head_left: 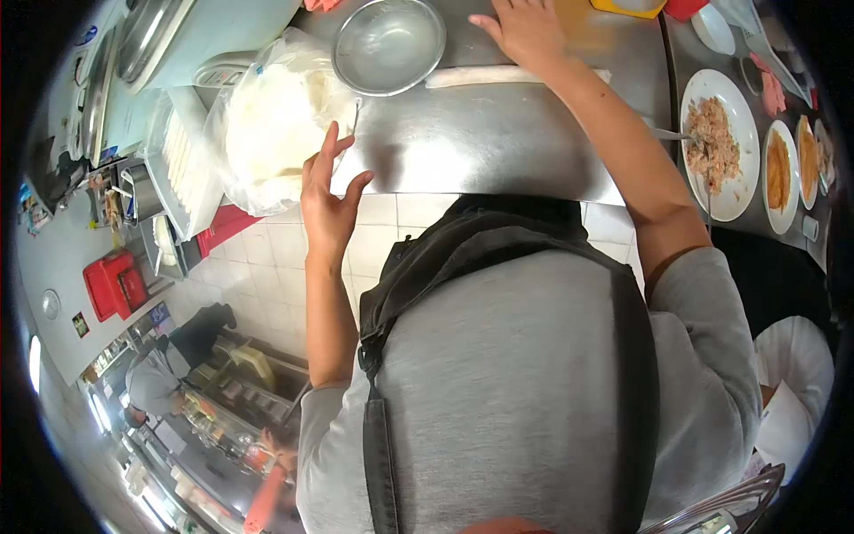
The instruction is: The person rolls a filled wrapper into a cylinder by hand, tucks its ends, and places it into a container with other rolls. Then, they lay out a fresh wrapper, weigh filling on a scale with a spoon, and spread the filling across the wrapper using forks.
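Observation:
My left hand [331, 200] is raised at the counter's near edge, thumb and fingers apart, with nothing in it. Just beyond its fingertips sits a clear plastic bag [276, 125] of white, dough-like food. At the far side of the steel counter [498, 133], my right hand [527, 34] is spread, thumb out, and appears empty; whether it touches the surface I cannot tell. Beneath my right forearm lies a long, pale, dough-like roll [480, 77], partly covered by the arm. A round metal bowl [389, 44] stands between the bag and my right hand.
To the right, a large white plate [749, 147] holds chopped filling and a spoon. Oval dishes [781, 178] of orange-brown food stand beside it. Left of the bag is a tray [206, 203] of white sticks. A seated person [792, 374] is close at right; another [156, 383] works behind.

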### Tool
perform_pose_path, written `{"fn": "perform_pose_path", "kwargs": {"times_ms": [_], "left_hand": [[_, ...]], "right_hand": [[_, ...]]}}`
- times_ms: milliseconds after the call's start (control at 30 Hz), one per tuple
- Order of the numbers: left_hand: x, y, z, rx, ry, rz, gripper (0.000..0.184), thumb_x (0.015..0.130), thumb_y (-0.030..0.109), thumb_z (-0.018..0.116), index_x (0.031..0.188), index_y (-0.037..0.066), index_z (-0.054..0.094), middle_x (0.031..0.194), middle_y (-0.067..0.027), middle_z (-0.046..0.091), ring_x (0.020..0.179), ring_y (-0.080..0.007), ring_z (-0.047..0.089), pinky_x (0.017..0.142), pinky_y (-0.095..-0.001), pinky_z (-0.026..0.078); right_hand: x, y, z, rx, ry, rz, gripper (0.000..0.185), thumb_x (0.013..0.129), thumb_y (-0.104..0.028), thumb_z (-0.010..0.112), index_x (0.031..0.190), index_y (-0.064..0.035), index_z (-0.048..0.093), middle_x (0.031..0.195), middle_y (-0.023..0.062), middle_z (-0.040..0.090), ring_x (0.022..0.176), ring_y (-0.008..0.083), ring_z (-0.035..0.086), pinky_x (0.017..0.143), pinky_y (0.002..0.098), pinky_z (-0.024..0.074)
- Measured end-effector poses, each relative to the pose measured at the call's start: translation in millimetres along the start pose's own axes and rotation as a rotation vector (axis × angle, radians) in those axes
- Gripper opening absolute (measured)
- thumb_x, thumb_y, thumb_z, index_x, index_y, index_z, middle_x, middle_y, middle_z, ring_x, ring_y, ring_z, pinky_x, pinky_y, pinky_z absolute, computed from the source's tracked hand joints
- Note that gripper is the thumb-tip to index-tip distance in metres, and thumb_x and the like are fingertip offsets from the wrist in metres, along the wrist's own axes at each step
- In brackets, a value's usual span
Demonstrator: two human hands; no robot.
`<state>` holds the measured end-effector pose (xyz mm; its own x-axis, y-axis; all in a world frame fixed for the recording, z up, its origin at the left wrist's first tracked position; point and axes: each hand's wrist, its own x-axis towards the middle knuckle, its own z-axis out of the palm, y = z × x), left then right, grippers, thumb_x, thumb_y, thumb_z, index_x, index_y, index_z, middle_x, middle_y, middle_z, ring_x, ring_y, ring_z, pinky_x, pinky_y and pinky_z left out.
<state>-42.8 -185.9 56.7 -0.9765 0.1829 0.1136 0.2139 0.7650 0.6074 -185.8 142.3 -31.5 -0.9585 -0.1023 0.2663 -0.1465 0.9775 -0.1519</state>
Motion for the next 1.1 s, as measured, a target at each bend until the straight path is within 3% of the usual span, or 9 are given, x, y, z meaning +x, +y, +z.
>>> {"fn": "perform_pose_path", "kwargs": {"times_ms": [33,67,133,233,467,533,733,867,1100], "left_hand": [[-2.0,-2.5,-2.0,0.002,0.021,-0.015,0.087,0.075,0.001,0.084,0.152,0.016,0.048,0.126,-0.0047,0.071,0.115,-0.027,0.06,0.101,-0.0398,0.049],[-4.1,-6.2,-5.2,0.001,0.029,-0.021,0.087,0.075,0.001,0.084,0.152,0.016,0.048,0.126,-0.0047,0.071,0.115,-0.027,0.06,0.101,-0.0398,0.049],[-11.9,-14.4,-13.7,0.101,0.098,-0.023,0.083,0.075,0.001,0.084,0.151,0.016,0.05,0.125,-0.0042,0.071,0.112,-0.0256,0.06,0.102,-0.0401,0.045],[-14.6,-15.8,-18.3,0.141,0.14,0.015,0.07,0.074,0.006,0.085,0.139,0.017,0.062,0.126,-0.0037,0.068,0.116,-0.0264,0.056,0.104,-0.0412,0.04],[33.6,6.2,6.0,0.383,0.108,0.276,0.053,0.077,0.019,0.084,0.129,0.017,0.07,0.138,-0.0044,0.057,0.13,-0.0308,0.046,0.108,-0.0472,0.035],[57.8,5.8,30.1,0.437,0.114,0.324,0.048,0.079,0.021,0.082,0.126,0.017,0.071,0.141,-0.0046,0.055,0.131,-0.0305,0.046,0.108,-0.0489,0.034],[97.7,3.9,59.5,0.59,0.013,0.443,0.029,0.082,0.022,0.078,0.11,0.015,0.076,0.14,-0.0042,0.055,0.132,-0.0295,0.045,0.109,-0.0509,0.032],[103.0,8.7,58.6,0.492,0.018,0.442,0.023,0.077,0.017,0.081,0.099,0.014,0.077,0.131,-0.0025,0.06,0.13,-0.028,0.047,0.108,-0.0494,0.033],[98.5,39.4,43.7,0.267,0.006,0.236,0.024,0.072,0.006,0.082,0.094,0.01,0.072,0.125,-0.0039,0.061,0.125,-0.0289,0.05,0.11,-0.0485,0.032]], "right_hand": [[2.5,-8.6,-13.9,-0.036,0.131,-0.027,0.059,0.102,-0.045,0.051,0.145,-0.0041,0.053,0.144,0.0187,0.055,0.134,0.0374,0.049,0.111,0.0493,0.0381],[0.0,-12.0,-32.5,-0.035,0.132,-0.038,0.059,0.102,-0.045,0.051,0.145,-0.0041,0.053,0.144,0.0187,0.055,0.134,0.0374,0.049,0.111,0.0493,0.0381],[-2.2,-24.8,-79.8,0.238,-0.51,-0.205,0.056,0.093,-0.044,0.067,0.134,-0.007,0.059,0.142,0.012,0.053,0.135,0.032,0.046,0.112,0.0491,0.0366],[-18.2,-22.6,-53.4,0.129,-0.491,-0.283,0.035,0.084,-0.029,0.076,0.107,-0.0067,0.064,0.124,0.008,0.06,0.12,0.0284,0.053,0.095,0.0443,0.0461],[-46.1,-24.6,-87.4,0.318,-0.662,-0.178,0.034,0.079,-0.017,0.078,0.103,-0.0075,0.056,0.108,0.0106,0.066,0.091,0.0358,0.064,0.076,0.0442,0.0523],[-54.7,-23.2,-103.3,0.653,-0.442,-0.12,0.04,0.081,-0.017,0.081,0.11,-0.0071,0.055,0.092,0.0055,0.067,0.075,0.0301,0.065,0.069,0.0386,0.0514],[-53.0,-26.6,-143.3,1.236,-0.016,0.043,0.028,0.086,-0.018,0.084,0.101,-0.0052,0.063,0.084,-0.0043,0.061,0.078,0.0076,0.058,0.066,0.0226,0.0454],[-63.8,-36.1,-113.9,1.48,0.105,0.156,0.029,0.082,-0.025,0.089,0.078,-0.0082,0.066,0.073,-0.006,0.061,0.066,0.0032,0.053,0.06,0.0222,0.0431],[-69.4,-56.9,-125.1,1.495,0.306,0.156,0.032,0.08,-0.026,0.09,0.074,-0.0085,0.065,0.07,-0.0072,0.059,0.066,0.0029,0.05,0.058,0.0237,0.0415]]}}
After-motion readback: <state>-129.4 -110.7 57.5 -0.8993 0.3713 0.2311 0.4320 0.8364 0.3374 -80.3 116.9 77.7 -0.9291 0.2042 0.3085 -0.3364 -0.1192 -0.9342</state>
